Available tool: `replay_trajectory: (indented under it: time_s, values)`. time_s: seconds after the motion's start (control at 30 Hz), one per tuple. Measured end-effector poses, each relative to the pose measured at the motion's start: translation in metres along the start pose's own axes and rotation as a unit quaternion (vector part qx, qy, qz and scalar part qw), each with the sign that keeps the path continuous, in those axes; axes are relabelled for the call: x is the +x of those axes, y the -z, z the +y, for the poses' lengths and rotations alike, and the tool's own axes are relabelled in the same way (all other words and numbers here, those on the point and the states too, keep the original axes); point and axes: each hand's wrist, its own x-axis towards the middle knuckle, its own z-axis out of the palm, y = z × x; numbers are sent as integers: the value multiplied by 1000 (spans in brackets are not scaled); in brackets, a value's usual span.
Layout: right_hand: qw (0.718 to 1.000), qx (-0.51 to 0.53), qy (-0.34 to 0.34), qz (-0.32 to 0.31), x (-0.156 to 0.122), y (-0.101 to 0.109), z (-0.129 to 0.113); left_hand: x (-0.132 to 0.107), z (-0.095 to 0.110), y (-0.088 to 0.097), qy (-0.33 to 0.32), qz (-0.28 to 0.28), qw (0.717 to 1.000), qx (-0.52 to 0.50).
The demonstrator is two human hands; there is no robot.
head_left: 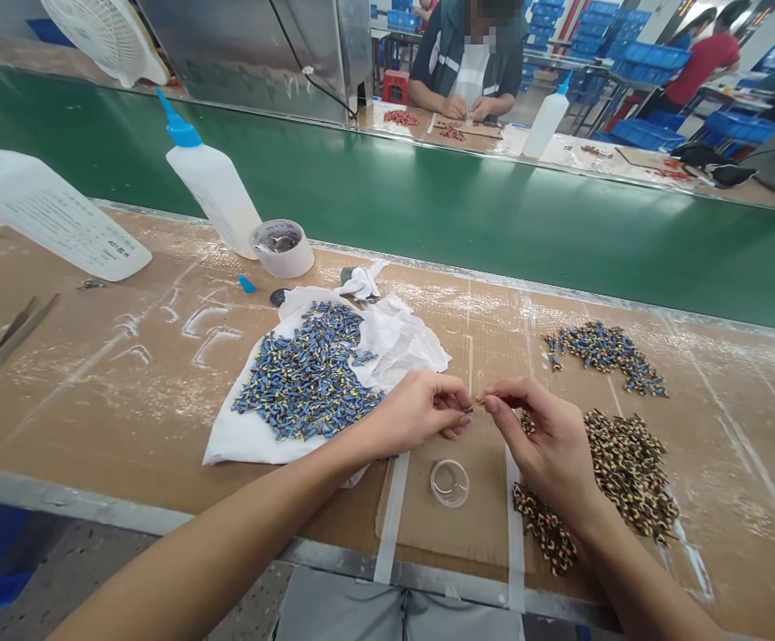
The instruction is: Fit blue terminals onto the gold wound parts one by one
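Over the middle of the cardboard-covered table, my left hand (423, 411) and my right hand (547, 436) meet fingertip to fingertip, both pinched closed. Between them shows a tiny piece (473, 406), partly blue and orange-brown; the fingers hide most of it. Left of my left hand, a heap of small blue and yellow parts (307, 374) lies on a white sheet (227, 441). Beneath my hands stands a small clear cup (449, 483). Small dark and cream parts (631, 476) are heaped beside my right hand, partly behind it. Farther back lies a smaller blue pile (604, 352).
Two white bottles, one with a blue nozzle (210, 191) and a larger one (53, 214), stand left by a tape roll (285, 249). Tweezers (23, 329) lie far left. Beyond the green belt (427, 209), a person (467, 71) handles small red parts.
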Motion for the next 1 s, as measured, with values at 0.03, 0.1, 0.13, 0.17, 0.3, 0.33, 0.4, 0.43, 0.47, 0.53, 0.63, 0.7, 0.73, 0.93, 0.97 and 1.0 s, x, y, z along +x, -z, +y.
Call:
replay_trajectory:
  time_s: [0.03, 0.1, 0.13, 0.17, 0.3, 0.33, 0.4, 0.43, 0.47, 0.53, 0.63, 0.7, 0.73, 0.93, 0.97, 1.0]
  values:
    - [1000, -5, 1, -1, 0, 0, 0, 0, 0, 0, 1, 0, 1000, -3]
    - [1000, -5, 1, -10, -1, 1, 1, 0, -1, 0, 4, -1, 1000, -9]
    - [1000, 6, -6, -12, -1, 2, 1, 0, -1, -1, 7, -2, 1000, -12]
    - [999, 28, -19, -9, -1, 4, 1, 0, -1, -1, 9, -3, 1000, -13]
    - [980, 180, -79, -11, -1, 15, -3, -1, 2, 0, 11, -2, 1000, -8]
    - [974, 210, -73, -45, 0, 17, -6, -1, 3, 0, 9, 0, 1000, 0]
    - [962, 227, -38, -146, 1, 20, -13, -1, 5, 1, -2, 5, 1000, 26]
    - [956, 217, -20, -198, 2, 20, -17, -1, 5, 1, -8, 8, 999, 38]
    - [949, 201, -5, -242, 2, 19, -20, -1, 6, 2, -13, 12, 999, 48]
    - [942, 166, 10, -291, 2, 15, -26, 0, 6, 4, -16, 24, 998, 62]
    - [939, 144, 12, -312, 2, 10, -30, 0, 8, 7, -4, 46, 996, 77]
    - [941, 140, 11, -308, 3, 12, -28, 1, 9, 9, 6, 51, 996, 79]
    - [944, 136, 8, -299, 4, 16, -25, 1, 9, 10, 12, 48, 996, 74]
    - [986, -59, -109, -110, 14, 59, 27, 1, 7, 10, 44, 38, 998, 27]
    - [983, -86, -125, -105, 15, 65, 37, 1, 6, 10, 45, 40, 998, 26]
    - [978, -112, -140, -106, 15, 69, 46, 1, 6, 10, 44, 41, 998, 25]
